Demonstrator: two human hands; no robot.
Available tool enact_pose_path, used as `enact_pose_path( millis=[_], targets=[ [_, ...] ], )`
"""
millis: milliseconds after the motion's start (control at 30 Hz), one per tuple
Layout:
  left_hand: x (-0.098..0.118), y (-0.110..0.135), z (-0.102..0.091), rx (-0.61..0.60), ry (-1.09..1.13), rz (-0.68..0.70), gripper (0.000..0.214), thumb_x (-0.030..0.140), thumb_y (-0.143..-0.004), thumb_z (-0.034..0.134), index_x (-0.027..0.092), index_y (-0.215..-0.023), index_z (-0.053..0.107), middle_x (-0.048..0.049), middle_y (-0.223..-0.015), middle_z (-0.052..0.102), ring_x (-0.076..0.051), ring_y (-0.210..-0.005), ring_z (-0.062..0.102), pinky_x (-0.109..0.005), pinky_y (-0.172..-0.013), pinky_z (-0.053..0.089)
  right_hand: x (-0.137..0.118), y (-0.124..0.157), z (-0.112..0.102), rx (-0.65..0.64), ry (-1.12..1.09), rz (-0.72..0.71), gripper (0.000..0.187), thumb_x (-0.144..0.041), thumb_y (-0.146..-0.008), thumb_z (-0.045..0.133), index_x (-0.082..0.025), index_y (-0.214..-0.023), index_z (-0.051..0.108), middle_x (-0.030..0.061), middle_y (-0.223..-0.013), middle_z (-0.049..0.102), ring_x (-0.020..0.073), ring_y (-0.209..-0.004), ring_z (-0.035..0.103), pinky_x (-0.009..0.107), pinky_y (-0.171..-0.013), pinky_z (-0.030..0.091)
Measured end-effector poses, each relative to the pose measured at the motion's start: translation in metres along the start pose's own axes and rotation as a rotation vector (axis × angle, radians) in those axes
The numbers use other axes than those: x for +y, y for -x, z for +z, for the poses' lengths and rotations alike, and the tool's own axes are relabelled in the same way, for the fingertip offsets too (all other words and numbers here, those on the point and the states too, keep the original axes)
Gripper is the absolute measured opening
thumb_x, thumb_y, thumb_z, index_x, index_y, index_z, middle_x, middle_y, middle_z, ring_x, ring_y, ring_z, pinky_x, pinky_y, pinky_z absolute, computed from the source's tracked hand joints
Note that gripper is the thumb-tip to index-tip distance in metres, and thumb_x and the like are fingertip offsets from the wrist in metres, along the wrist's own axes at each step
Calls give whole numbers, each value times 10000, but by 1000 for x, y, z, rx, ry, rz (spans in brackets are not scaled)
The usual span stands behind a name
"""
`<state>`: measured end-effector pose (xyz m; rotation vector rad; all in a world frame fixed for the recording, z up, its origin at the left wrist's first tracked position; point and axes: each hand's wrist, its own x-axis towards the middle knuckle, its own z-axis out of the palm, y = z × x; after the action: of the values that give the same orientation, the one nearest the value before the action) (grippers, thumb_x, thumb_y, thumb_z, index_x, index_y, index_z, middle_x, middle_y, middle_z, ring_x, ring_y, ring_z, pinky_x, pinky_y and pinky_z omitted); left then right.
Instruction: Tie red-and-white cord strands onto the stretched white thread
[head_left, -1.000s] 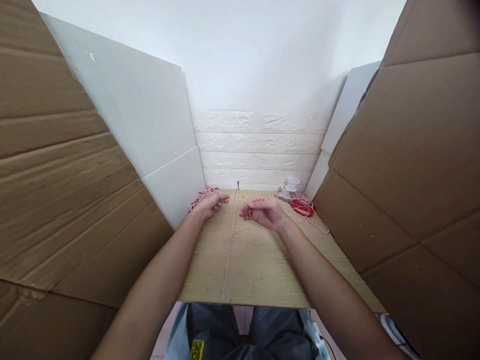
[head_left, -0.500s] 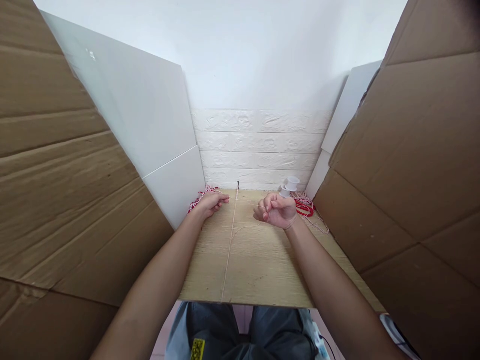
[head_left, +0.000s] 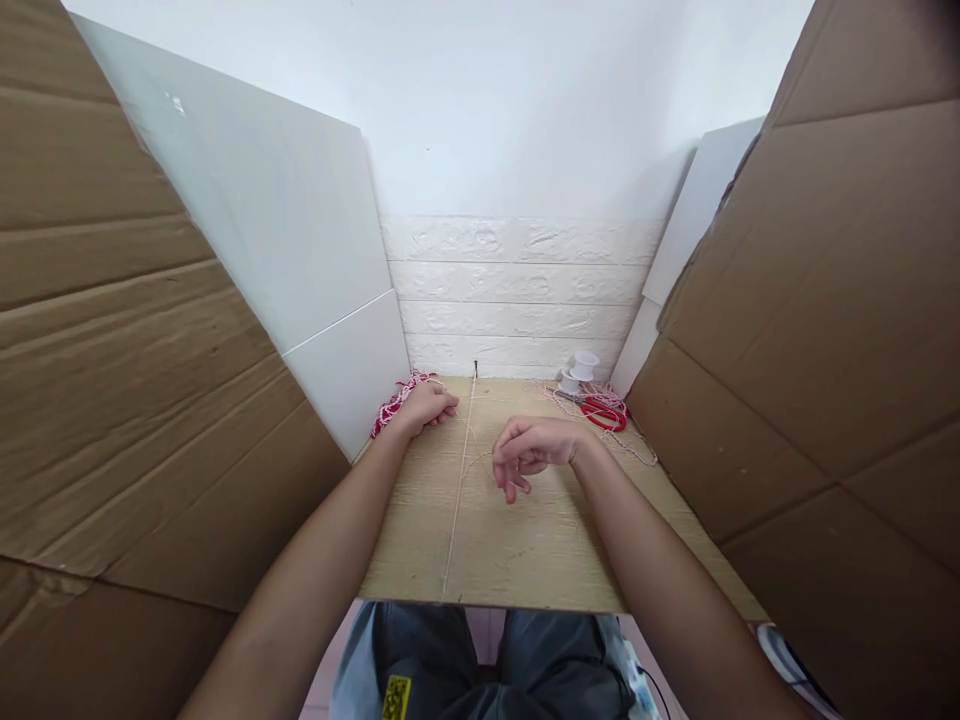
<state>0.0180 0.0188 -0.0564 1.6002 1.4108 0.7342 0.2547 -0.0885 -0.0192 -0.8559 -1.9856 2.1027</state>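
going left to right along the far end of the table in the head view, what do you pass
red and white string pile → left hand → taut string → right hand → white spools → red scissors

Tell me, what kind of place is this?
Probably a makeshift craft booth for string work. Cardboard walls screen a small wooden table, a taut string runs from a nail, and red scissors lie by white spools.

Single view, worn on the head, looking forward and down along both forearms onto the counter [head_left: 517, 540]. Close in, facing the white wall [head_left: 517, 150] behind, hemmed by cardboard [head_left: 112, 350] on either side, knees showing below.
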Motion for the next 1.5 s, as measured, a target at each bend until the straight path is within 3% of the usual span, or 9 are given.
enact_pose_path(
  millis=[67,167,367,500,867,967,1100,1200,1500],
  targets=[
    [2,3,0,9,-84,22,175,263,-679,708,165,-584,599,-31,-512,587,-99,-400,460,-214,-372,273,3,-10,2,-31,78,111,282,-353,-743,628,-121,-879,713,114,-757,748,126,-526,612,175,-385,215],
    [3,5,0,33,-177,52,163,230,-670,691,169,-565,582,-17,-470,555,-110,-389,457,-222,-382,283,10,-19,0,52,115,149,250,-268,-715,610,-151,-924,683,43,-630,714,120,-485,601,164,-417,339],
    [3,3,-1,134,-198,144,190,176,-588,724,163,-773,682,8,-550,581,-117,-476,478,-223,-452,304,20,-25,-8,450,271,32,174,-173,-682,617,-175,-855,632,-39,-513,592,102,-443,520,178,-421,357],
    [5,3,1,238,-154,255,183,180,-582,730,169,-754,668,0,-634,601,-126,-574,497,-217,-508,321,29,-33,-12,652,345,4,121,-159,-680,651,-169,-798,622,-19,-584,600,99,-489,519,187,-451,366],
    [-4,-3,6,62,-376,382,167,305,-704,660,179,-600,626,-25,-616,636,-167,-586,554,-257,-541,359,35,-28,-26,1046,805,262,162,-309,-799,590,-174,-737,655,93,-781,692,180,-663,578,262,-583,340],
    [-6,-5,6,50,-383,395,151,303,-709,659,181,-621,644,-33,-636,657,-174,-600,567,-264,-555,372,35,-32,-24,1025,761,108,132,-271,-795,577,-170,-784,661,71,-799,692,165,-688,579,245,-590,349],
    [-7,-5,5,39,-403,394,162,305,-726,644,178,-626,643,-30,-630,651,-167,-593,559,-262,-555,374,36,-37,-20,774,707,-97,167,-192,-720,625,-163,-874,682,26,-812,670,128,-675,560,211,-588,369],
    [-6,-5,6,32,-435,387,181,316,-743,628,175,-629,629,-25,-636,646,-160,-601,558,-259,-561,375,38,-36,-21,671,711,-68,217,-185,-670,686,-160,-885,689,6,-782,649,113,-647,539,202,-570,361],
    [-5,-3,5,23,-489,370,220,366,-772,595,171,-670,617,-18,-671,650,-164,-637,573,-267,-578,377,43,-35,-27,744,689,11,52,-184,-750,628,-149,-719,650,6,-705,645,107,-617,523,210,-557,347]
  ],
)
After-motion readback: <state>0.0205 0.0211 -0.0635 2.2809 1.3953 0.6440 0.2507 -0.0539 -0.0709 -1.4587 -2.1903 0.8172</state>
